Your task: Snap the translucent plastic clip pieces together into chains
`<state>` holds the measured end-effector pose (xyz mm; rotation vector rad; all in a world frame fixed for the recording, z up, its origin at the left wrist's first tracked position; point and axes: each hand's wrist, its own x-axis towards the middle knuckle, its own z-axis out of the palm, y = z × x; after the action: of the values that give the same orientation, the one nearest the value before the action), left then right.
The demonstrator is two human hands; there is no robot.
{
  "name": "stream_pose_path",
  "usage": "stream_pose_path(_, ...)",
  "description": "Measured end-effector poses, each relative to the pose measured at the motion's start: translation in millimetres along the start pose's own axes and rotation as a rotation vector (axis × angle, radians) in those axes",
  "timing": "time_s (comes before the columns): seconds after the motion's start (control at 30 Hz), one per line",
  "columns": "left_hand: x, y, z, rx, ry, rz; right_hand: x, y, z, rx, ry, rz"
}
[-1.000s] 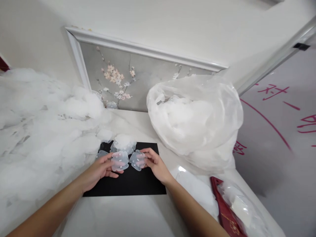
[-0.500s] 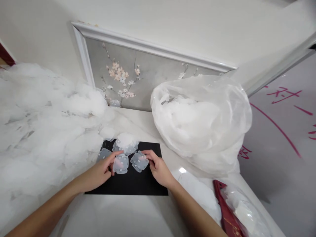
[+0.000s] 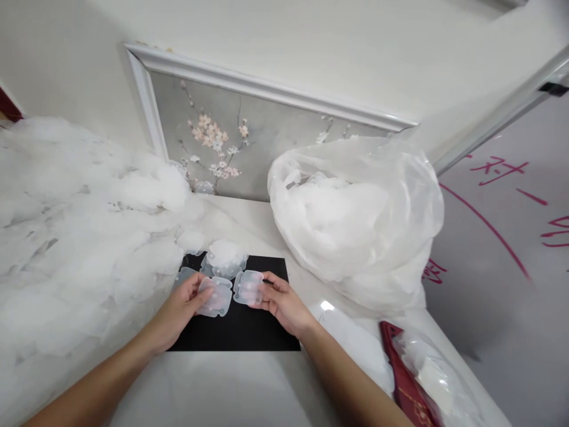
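Note:
My left hand pinches a translucent, roughly square plastic piece with notched edges, thumb on top and fingers beneath. A similar translucent plastic piece is gripped in my right hand, whose fingers show faintly through it. The two pieces are close side by side above a black mat. Just beyond them, a small stack of like pieces topped by a white fluffy-looking pad lies at the mat's far edge. Part of another translucent piece shows behind my left hand.
A large heap of white, translucent pieces covers the left side. An open clear bag of white material stands at the back right. A red object and a clear plastic packet lie at right. A framed flower picture leans behind.
Both hands have closed on the plastic pieces and tilted them up from the mat, thumbs now over them. The view has shifted slightly.

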<state>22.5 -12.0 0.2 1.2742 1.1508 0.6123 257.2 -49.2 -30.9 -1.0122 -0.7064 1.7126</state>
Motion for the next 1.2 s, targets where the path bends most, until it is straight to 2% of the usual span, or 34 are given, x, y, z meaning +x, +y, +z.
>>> stream_pose_path(0.17,2,0,-1.3,-0.288,-0.051,-0.169,2,0,-3,0.026,-0.005,0.047)
stream_pose_path(0.37,6,0,-3.8,-0.412,-0.071,-0.209,2,1,-4,0.014,-0.026,0.045)
stream_pose_path(0.5,6,3,-1.4,-0.428,-0.055,-0.227,-1,0,-4,-0.068,0.012,0.033)
stream_pose_path(0.67,3,8,-1.3,-0.433,-0.087,-0.234,-5,-1,-4,-0.28,0.068,-0.052)
stream_pose_path(1.03,6,-3,-6.4,-0.364,-0.134,-0.18,-5,-2,-4,-0.357,0.024,-0.081)
stream_pose_path(1.2,4,-1,-5.8,-0.362,-0.131,-0.175,-3,-2,-5,-0.492,0.049,-0.174)
